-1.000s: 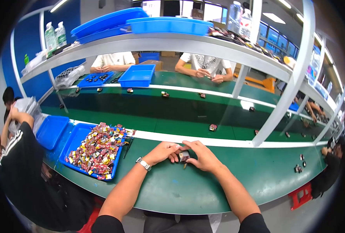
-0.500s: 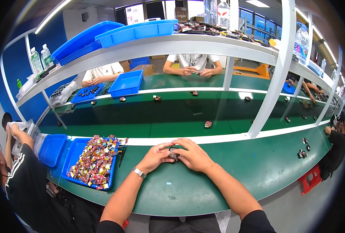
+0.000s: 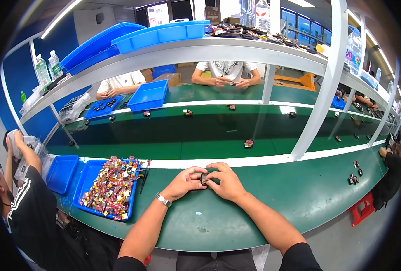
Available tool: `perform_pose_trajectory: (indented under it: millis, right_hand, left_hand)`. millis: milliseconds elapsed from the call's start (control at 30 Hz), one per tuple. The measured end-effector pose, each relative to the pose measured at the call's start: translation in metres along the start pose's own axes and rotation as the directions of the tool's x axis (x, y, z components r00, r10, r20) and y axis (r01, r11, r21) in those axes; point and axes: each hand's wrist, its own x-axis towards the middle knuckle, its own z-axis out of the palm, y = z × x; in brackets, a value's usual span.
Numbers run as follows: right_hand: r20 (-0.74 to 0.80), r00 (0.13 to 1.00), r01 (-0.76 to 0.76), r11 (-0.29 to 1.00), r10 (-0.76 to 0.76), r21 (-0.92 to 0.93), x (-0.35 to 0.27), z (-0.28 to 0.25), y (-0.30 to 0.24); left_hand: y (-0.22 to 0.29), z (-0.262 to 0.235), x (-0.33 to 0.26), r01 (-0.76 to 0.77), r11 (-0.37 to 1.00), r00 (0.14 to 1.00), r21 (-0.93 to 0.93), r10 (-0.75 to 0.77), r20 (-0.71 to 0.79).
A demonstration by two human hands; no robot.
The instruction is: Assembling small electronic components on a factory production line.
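The left hand [image 3: 182,183] and right hand [image 3: 229,182] pinch a small dark part [image 3: 204,179] between their fingertips, where an uneven squeeze could make it slip onto the green tabletop [image 3: 241,226] beneath the fingers.

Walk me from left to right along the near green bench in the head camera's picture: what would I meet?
Small blue tray → larger blue tray with a heap of small parts → left hand → small dark piece between the fingers → right hand → loose dark parts.
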Motion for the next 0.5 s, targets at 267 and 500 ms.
perform_pose_trajectory:
  millis: [267, 500]
  right_hand:
    - [0.023, 1.0, 0.001, 1.0, 0.0, -0.031, -0.0006, 0.0004, 0.0008]
    - [0.065, 0.997, 0.033, 0.997, -0.038, 0.072, -0.0019, -0.0026, 0.0027]
  left_hand:
    - [0.0012, 0.0029, -0.0006, 0.034, 0.999, 0.999, 0.019, -0.033, -0.032]
    - [0.0002, 0.0037, 0.0016, 0.054, 0.998, 0.997, 0.027, -0.052, -0.056]
